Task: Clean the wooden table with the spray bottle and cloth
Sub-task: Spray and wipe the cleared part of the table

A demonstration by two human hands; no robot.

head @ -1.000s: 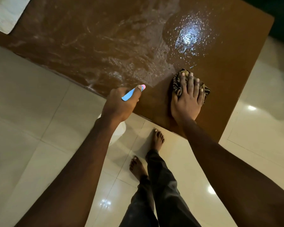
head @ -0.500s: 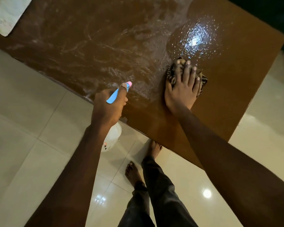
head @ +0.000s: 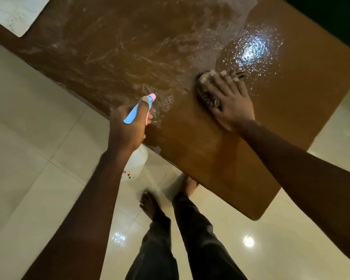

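Note:
The brown wooden table [head: 210, 158] fills the upper part of the view, with wet smeared streaks on its left and middle and shiny droplets at the upper right. My left hand [head: 127, 126] grips the spray bottle [head: 136, 161] at the table's near edge; its blue and pink head points over the tabletop and its white body hangs below my hand. My right hand [head: 230, 100] lies flat on a striped cloth [head: 205, 96], pressing it onto the wood just below the droplets. Most of the cloth is hidden under my palm.
A white mat or sheet [head: 14, 15] lies at the table's top left corner. Glossy cream floor tiles [head: 28, 158] surround the table. My bare feet [head: 150, 205] and dark trousers stand close to the near edge.
My right hand has slid the cloth away from the near edge, toward the droplets. My left hand with the bottle has shifted along the edge, and the view has drifted.

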